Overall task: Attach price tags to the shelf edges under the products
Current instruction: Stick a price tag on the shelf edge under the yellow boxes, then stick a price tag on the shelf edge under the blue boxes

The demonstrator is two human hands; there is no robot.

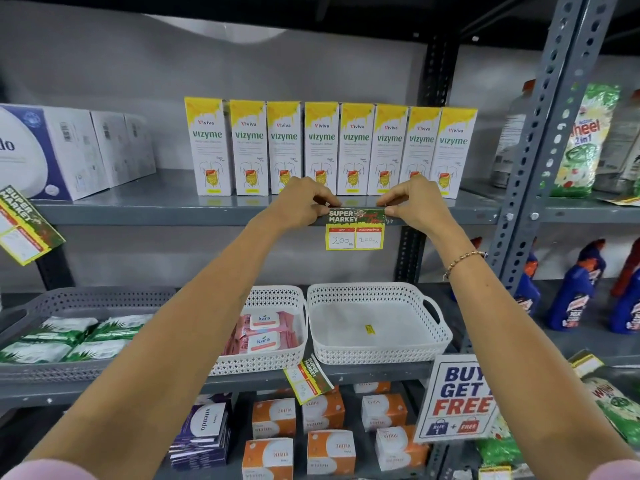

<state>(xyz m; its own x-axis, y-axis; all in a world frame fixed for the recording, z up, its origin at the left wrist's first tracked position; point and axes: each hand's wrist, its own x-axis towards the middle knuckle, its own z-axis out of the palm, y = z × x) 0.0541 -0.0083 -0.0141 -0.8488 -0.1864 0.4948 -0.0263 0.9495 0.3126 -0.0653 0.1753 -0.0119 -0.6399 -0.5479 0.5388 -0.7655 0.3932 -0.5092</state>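
A green, red and yellow price tag [355,229] reading SUPER MARKET, with 200 and 100 written on it, lies against the grey shelf edge [156,213] below a row of yellow-and-white Vizyme boxes [322,147]. My left hand [304,202] pinches the tag's top left corner. My right hand [410,202] pinches its top right corner, with a bead bracelet on that wrist. The tag hangs level, its lower half below the edge.
A second tag [26,225] hangs tilted at the far left of the same shelf; a third [309,379] hangs on the shelf below. There stand a grey tray [86,299], a white basket of Kara packs [270,362], an empty white basket [377,323], and a promo sign [457,396].
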